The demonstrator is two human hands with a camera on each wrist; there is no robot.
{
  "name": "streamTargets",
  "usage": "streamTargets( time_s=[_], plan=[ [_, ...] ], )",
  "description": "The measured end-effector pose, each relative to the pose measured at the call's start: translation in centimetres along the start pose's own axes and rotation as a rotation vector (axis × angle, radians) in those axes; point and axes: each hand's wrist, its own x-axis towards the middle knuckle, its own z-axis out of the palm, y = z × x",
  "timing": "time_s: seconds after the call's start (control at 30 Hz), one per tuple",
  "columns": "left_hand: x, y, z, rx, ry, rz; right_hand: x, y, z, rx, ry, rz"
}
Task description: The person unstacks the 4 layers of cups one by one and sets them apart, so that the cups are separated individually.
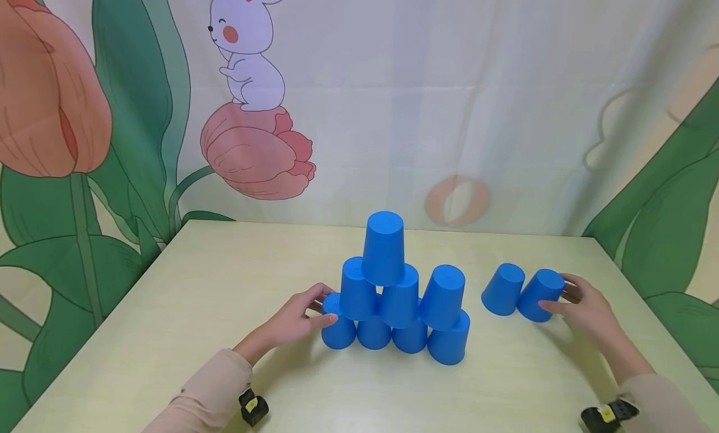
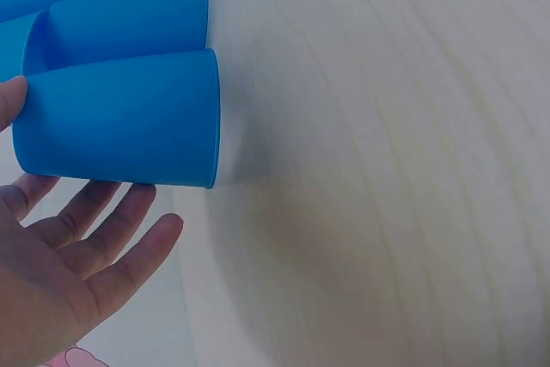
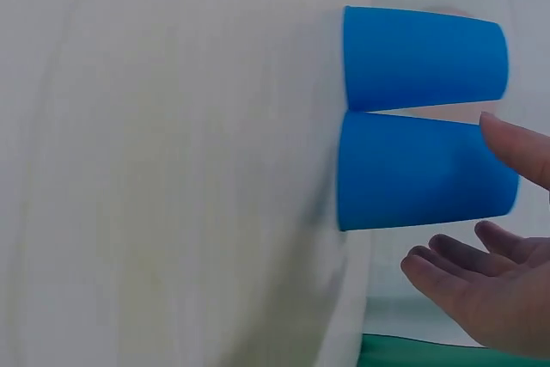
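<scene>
Blue cups stand upside down in a stepped stack: several in the bottom row, three above, and one top cup (image 1: 384,249). My left hand (image 1: 300,317) is at the leftmost bottom cup (image 2: 120,122), thumb at its front and loosely spread fingers along its outer side. Right of the stack, two more upside-down cups stand side by side, the nearer-left cup (image 1: 503,289) and the right cup (image 1: 540,296). Around that right cup is my right hand (image 1: 586,308), its thumb over the wall. In the right wrist view its fingers (image 3: 455,285) show a gap from the cup.
A pale wooden table (image 1: 224,264) carries the cups. Behind its far edge hangs a curtain (image 1: 359,140) printed with tulips and a rabbit. Each wrist wears a small black camera, one being the left camera (image 1: 253,408).
</scene>
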Motion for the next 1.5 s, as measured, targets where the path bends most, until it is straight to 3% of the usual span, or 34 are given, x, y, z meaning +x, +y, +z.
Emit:
streamTargets(
  time_s=[0.07,0.23,0.33,0.43,0.53,0.63,0.97,1.17,1.5],
  plan=[
    [0.0,0.0,0.0,0.000,-0.001,0.003,1.4,2.7,-0.1,-0.002,0.033,-0.045],
    [0.0,0.1,0.0,0.002,-0.001,0.009,1.5,3.5,-0.7,-0.001,0.076,-0.087],
    [0.0,0.0,0.0,0.001,0.001,0.009,-0.3,0.6,-1.3,-0.001,0.079,-0.059],
    [0.0,-0.1,0.1,-0.002,0.003,0.006,-2.9,-3.9,-2.0,0.045,0.037,-0.060],
    [-0.1,-0.2,0.2,-0.002,0.007,-0.001,-5.1,-7.7,-2.5,0.068,0.022,-0.080],
    [-0.1,-0.1,0.2,-0.002,0.011,-0.009,-6.5,-10.1,-2.8,0.087,0.010,-0.116],
    [-0.1,0.0,0.2,-0.005,0.012,-0.006,-7.8,-12.8,-2.8,0.071,0.020,-0.204],
    [-0.1,0.1,0.1,0.000,0.011,-0.004,-8.5,-14.1,-2.4,0.114,0.023,-0.266],
    [-0.1,0.0,0.1,-0.003,0.013,-0.002,-9.3,-17.2,-1.6,0.177,0.067,-0.468]
  ],
)
